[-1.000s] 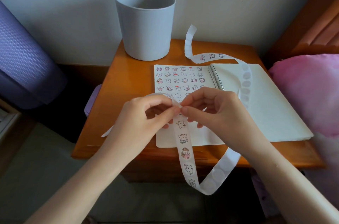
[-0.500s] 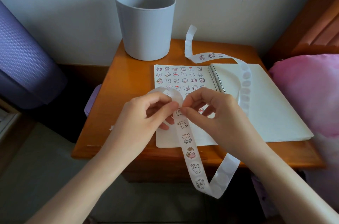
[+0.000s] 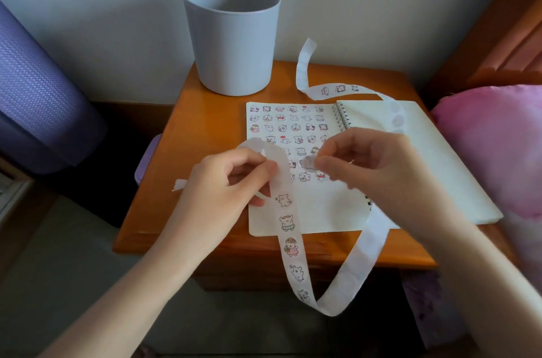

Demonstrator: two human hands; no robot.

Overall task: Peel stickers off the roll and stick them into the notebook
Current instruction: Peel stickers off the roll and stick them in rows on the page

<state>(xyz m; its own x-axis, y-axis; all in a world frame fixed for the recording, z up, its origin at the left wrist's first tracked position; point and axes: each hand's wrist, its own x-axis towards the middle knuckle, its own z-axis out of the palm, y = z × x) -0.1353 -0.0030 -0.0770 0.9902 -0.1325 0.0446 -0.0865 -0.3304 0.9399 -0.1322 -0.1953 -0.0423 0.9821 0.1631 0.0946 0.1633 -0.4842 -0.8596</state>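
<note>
The fingertips of both hands were together a half second ago; now they are apart. The right hand has drawn away to the right with one small sticker, pinched between thumb and forefinger. The left hand has its fingers curled and grips the sticker strip at the place where it folds over.

The sticker hangs just above the left page of the open notebook, over the lowest rows of stickers already there. These rows run left to right across the page. I think the free place is in the last row, below the right fingertips, but the fingers hide part of it. The right hand is the nearer one, so only a short way down should be needed.

The strip runs from the left hand toward the person, over the edge of the wooden table, loops, and goes back under the right wrist. A grey bucket stands at the far side of the table.
</note>
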